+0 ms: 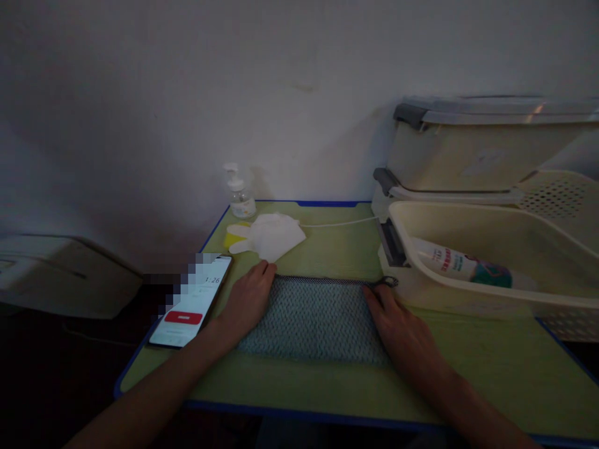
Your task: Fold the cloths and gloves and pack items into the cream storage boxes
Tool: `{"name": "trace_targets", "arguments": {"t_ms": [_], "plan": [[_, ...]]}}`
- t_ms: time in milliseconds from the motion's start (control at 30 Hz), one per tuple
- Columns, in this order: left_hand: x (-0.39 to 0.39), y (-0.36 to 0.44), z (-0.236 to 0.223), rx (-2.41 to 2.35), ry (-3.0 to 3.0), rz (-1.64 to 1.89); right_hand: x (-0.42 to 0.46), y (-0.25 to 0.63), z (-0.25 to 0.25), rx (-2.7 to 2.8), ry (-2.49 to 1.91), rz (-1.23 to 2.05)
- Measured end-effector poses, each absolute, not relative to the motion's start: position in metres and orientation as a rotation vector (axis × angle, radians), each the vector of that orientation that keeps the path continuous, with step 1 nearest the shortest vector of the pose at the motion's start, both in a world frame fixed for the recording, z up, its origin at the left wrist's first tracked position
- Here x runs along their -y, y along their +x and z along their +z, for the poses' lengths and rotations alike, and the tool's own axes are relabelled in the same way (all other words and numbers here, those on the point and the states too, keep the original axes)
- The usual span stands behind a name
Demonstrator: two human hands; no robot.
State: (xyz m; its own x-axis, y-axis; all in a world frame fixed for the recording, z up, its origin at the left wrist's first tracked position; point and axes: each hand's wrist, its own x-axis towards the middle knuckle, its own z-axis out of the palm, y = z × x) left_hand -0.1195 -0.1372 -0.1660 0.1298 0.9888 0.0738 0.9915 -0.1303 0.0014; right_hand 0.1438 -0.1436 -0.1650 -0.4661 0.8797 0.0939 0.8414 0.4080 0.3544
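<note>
A blue-grey textured cleaning cloth (322, 321) lies spread out on the green table, its dark-trimmed edge facing the wall. My left hand (253, 293) is at the cloth's far left corner, with the fingers curled together over that edge. At the far right corner, my right hand (397, 321) has its thumb and fingers closed on the trim, beside a small hanging loop (389, 282). The undersides of both hands are hidden, as are the cloth's side edges beneath them.
The table (299, 386) has a blue rim. Left stands a lit phone (187, 315). Behind the cloth are a white cut-out shape (276, 234), a yellow piece (236, 236) and a pump bottle (241, 196). Right, a cream bin (468, 296) holds a printed package (461, 265); lidded boxes (468, 156) stand behind.
</note>
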Motion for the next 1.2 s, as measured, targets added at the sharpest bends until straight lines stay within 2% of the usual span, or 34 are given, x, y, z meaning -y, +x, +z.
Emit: {"name": "trace_targets", "arguments": {"t_ms": [167,533,700,900,1067,1200], "plan": [[0.137,-0.119,-0.168,1.932,-2.285,-0.058,0.143,0.145,-0.166,-2.596,1.585,0.474],[0.135,-0.120,-0.165,2.047,-2.303,-0.141,0.136,0.150,-0.161,-2.677,1.607,0.189],[0.134,-0.127,-0.150,2.126,-2.295,-0.309,0.137,0.145,-0.152,-2.600,1.539,0.376],[0.159,-0.112,-0.134,1.764,-2.480,-0.404,0.154,0.136,-0.137,-2.750,1.452,0.650],[0.179,-0.080,-0.151,1.421,-2.764,-0.309,0.161,0.114,-0.151,-3.128,1.183,0.438],[0.175,-0.072,-0.171,1.383,-2.841,-0.280,0.156,0.101,-0.175,-3.189,1.178,0.239]]}}
